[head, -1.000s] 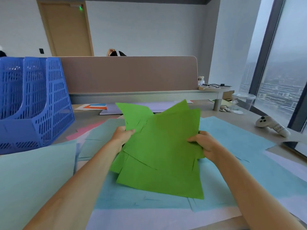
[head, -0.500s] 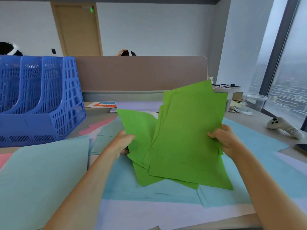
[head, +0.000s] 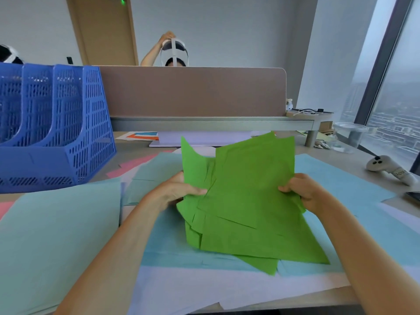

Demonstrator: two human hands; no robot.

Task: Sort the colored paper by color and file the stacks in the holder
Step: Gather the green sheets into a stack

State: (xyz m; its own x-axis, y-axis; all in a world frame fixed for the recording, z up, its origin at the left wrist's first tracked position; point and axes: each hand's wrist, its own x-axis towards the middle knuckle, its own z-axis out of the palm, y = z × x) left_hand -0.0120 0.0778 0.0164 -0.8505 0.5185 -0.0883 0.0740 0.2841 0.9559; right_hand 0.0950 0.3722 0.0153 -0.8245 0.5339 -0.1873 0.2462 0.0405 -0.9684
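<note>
A loose, uneven stack of green paper (head: pixel 245 201) is held above the desk in front of me. My left hand (head: pixel 175 192) pinches its left edge and my right hand (head: pixel 300 189) grips its right edge. The sheets are fanned and their corners do not line up. Under them lie light blue sheets (head: pixel 341 189), a mint green sheet (head: pixel 56 235) at the left, lavender paper (head: pixel 204 289) near the front edge and pink paper (head: pixel 136 164) further back. The blue mesh file holder (head: pixel 59 128) stands at the far left with its slots showing no paper.
A brown desk divider (head: pixel 193 92) closes off the back, with a person behind it. A white controller (head: pixel 391 169) and a clear plastic cup (head: pixel 350 137) sit at the right by the window. More paper (head: pixel 200 139) lies under the divider shelf.
The green stack, lifted and tilted upright half a second ago, has come back down and flatter. My hands have drawn the fanned sheets closer together. The view has shifted slightly.
</note>
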